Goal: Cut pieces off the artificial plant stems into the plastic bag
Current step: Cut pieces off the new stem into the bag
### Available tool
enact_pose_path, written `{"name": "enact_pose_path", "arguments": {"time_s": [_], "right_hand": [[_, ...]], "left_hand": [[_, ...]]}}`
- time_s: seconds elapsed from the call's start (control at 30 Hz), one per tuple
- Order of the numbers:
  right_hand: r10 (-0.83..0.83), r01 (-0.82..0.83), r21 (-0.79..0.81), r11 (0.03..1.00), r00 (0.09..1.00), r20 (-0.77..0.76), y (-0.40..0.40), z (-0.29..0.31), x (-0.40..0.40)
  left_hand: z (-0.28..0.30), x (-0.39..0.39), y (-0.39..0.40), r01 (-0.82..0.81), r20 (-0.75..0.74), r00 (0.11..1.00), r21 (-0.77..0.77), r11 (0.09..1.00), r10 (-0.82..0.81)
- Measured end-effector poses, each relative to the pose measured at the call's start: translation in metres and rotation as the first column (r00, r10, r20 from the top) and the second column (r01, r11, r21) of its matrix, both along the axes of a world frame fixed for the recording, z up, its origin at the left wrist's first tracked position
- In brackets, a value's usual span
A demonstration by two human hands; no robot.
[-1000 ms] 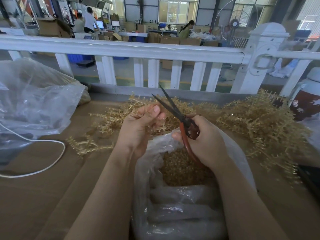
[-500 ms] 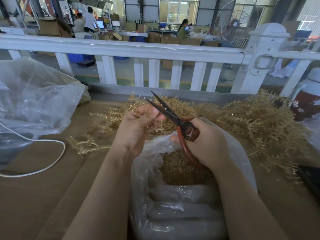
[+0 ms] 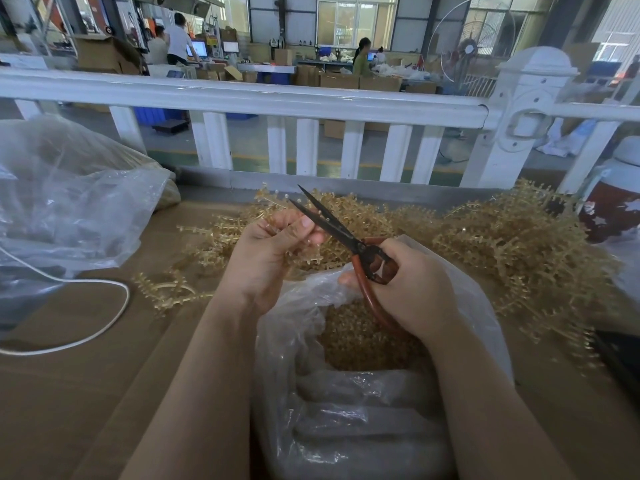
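Two hands work here, the left hand [image 3: 268, 258] and the right hand [image 3: 412, 289]. There is one pair of scissors [image 3: 341, 233], two clear plastic bags, one in front [image 3: 346, 410] and one at the left [image 3: 69, 202], one white cord [image 3: 104, 327], and one heap of golden plant stems [image 3: 502, 244], too tangled to count.

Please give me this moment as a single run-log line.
left hand: pinches stem | right hand: grips scissors, blades open | plastic bag: below, holds cut pieces
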State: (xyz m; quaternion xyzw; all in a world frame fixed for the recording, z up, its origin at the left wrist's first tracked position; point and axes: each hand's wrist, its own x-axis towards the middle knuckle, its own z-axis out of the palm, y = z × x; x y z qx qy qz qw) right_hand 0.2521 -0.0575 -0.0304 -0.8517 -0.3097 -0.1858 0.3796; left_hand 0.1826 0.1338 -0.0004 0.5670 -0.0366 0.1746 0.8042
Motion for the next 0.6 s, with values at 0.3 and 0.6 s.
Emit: {"name": "enact_pose_path", "arguments": {"time_s": [0.3, 0.6], "right_hand": [[0.021, -0.021, 0.012, 1.000, 0.999, 0.026, -0.0004, 0.0025, -0.0009], [0.015, -0.015, 0.012, 1.000, 0.999, 0.033, -0.0009, 0.0028, -0.0014]], "left_hand": [[0.0007, 0.0004, -0.0012, -0.008, 0.010, 1.000, 0.006, 1.000, 0.008], [0.0016, -0.0020, -0.0018, -0.018, -0.019, 1.000, 0.046, 0.999, 0.019]]}}
